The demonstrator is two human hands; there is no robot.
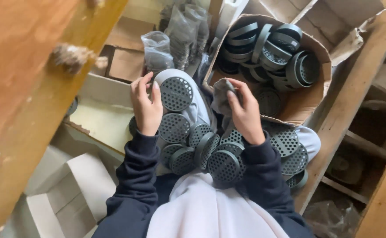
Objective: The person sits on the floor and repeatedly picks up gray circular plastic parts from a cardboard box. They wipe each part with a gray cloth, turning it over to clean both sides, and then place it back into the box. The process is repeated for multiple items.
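Left hand [145, 107] clamped on round grey perforated plastic disc [175, 93], held face-up over lap. Right hand [245, 112] at three o'clock from disc, closed on crumpled grey cloth [221, 98]. More discs heaped at six o'clock; cardboard box [309, 103] at two o'clock.
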